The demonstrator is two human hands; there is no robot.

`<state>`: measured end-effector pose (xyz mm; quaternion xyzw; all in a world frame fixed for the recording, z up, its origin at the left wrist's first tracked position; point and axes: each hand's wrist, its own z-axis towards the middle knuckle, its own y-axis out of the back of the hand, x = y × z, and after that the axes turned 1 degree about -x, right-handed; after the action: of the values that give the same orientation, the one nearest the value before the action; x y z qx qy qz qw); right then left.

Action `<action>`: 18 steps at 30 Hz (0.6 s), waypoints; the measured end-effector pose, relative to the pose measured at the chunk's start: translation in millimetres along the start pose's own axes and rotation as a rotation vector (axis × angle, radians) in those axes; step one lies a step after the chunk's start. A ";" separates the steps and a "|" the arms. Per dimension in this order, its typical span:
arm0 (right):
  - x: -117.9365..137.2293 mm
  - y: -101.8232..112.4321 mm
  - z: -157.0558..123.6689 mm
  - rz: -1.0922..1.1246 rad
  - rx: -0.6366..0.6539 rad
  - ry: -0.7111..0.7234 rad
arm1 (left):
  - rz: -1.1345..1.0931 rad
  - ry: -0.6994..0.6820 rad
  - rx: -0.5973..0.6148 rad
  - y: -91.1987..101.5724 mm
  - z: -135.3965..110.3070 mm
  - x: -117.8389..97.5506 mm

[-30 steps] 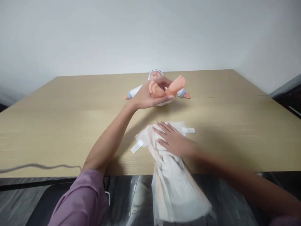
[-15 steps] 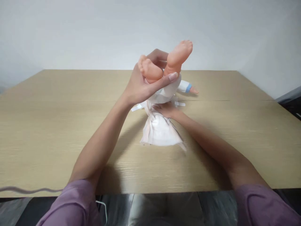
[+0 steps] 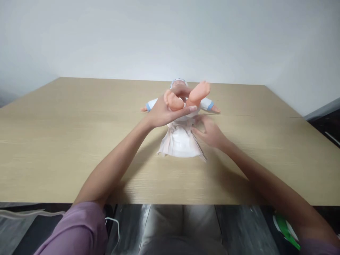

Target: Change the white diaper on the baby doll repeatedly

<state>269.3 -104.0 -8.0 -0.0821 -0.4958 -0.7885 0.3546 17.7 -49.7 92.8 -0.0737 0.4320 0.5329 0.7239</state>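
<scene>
A baby doll [image 3: 200,92] lies on its back on the table, its bare feet toward me and its arms spread in white sleeves with blue cuffs. My left hand [image 3: 164,112] is closed around both of the doll's lower legs and holds them raised. Under the doll's bottom lies an opened white diaper [image 3: 182,141], its front part spread toward me. At the diaper's right edge, beside the doll's hip, my right hand [image 3: 211,131] has thumb and fingers bent onto the material. Its fingertips are partly hidden. The doll's head, in a patterned white cap [image 3: 178,80], shows behind my left hand.
The wooden table [image 3: 79,152] runs back to a pale wall [image 3: 170,39]. A dark object [image 3: 325,120] stands past the right edge. A cable [image 3: 32,214] hangs at the lower left, and a green and white item [image 3: 288,232] is below the table at right.
My left hand has lowered the doll's feet. My right hand has come out from under the doll's bottom to the diaper's right edge. The doll's head and left-side arm now show.
</scene>
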 end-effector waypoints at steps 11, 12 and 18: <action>35.1 25.8 -13.2 0.168 0.083 0.262 | 0.147 -0.038 0.201 9.7 -60.4 6.2; 27.1 30.0 -16.5 0.161 0.122 0.314 | 0.180 -0.049 0.223 16.6 -69.5 8.5; -31.1 29.2 -40.4 0.023 0.218 0.497 | 0.381 -0.112 0.300 44.6 -130.8 43.4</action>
<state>319.8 -130.6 -21.9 0.1468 -0.4744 -0.7224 0.4812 -88.6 -74.4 -2.6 0.1468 0.4715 0.5929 0.6361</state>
